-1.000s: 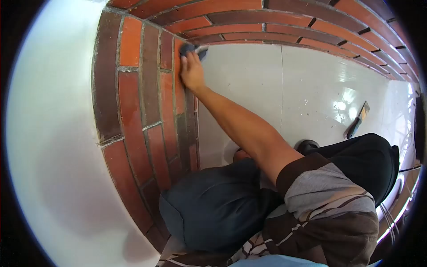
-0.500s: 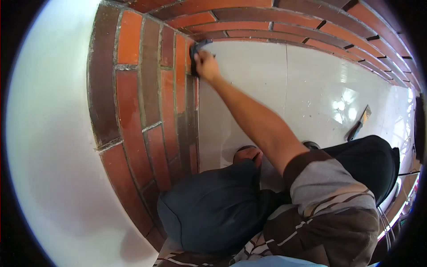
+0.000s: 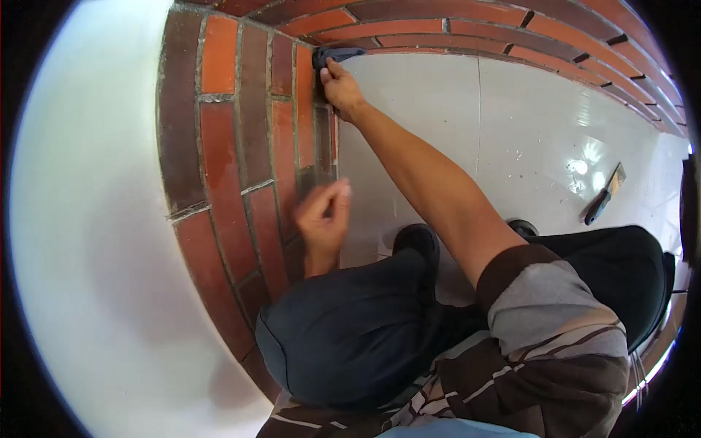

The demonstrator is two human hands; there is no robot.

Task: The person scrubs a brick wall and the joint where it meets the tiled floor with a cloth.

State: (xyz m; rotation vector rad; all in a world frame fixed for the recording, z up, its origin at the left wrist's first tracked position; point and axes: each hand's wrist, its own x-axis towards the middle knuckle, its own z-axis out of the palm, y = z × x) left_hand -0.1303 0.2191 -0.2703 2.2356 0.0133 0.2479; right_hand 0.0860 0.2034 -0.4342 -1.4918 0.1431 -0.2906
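Note:
My right hand (image 3: 341, 89) reaches far forward and presses a dark cloth (image 3: 337, 53) into the corner where the red brick wall (image 3: 219, 146) meets the pale tiled floor (image 3: 453, 124). My left hand (image 3: 323, 217) is raised above my left knee (image 3: 350, 328), close to the lower bricks. Its fingers are loosely extended and hold nothing. I cannot tell whether it touches the wall.
A dark-handled scraper (image 3: 603, 196) lies on the tiles at the right. My dark shoe (image 3: 418, 241) rests on the floor near the wall's base. A white plastered surface (image 3: 87, 219) borders the bricks on the left. More brick courses run along the floor's far edge.
My left hand has come up from beside my knee to the lower bricks. My right hand with the cloth has shifted slightly along the corner.

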